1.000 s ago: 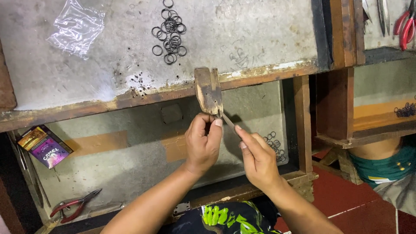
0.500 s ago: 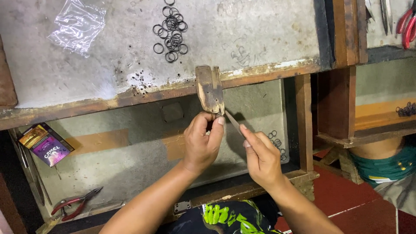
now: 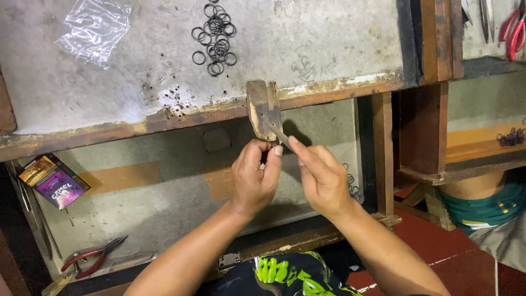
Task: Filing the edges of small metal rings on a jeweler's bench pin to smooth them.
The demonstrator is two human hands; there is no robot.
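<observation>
A worn wooden peg (image 3: 263,109) juts out from the front edge of the grey bench top (image 3: 307,49). My left hand (image 3: 255,178) is pinched just under the peg's lower end, gripping something too small to make out. My right hand (image 3: 320,175) holds a thin flat metal tool (image 3: 280,136), its tip laid against the peg's lower right side. A pile of small dark metal rings (image 3: 215,38) lies on the bench top above the peg.
A crumpled clear plastic bag (image 3: 94,30) lies at the bench's upper left. On the lower shelf are a small purple and gold packet (image 3: 52,181), red-handled pliers (image 3: 93,256) and more rings (image 3: 350,183). Red-handled tools (image 3: 512,30) sit top right. Another person's body (image 3: 482,203) sits at the right.
My right hand has moved up and left, bringing the thin tool against the peg. My left hand stays under the peg.
</observation>
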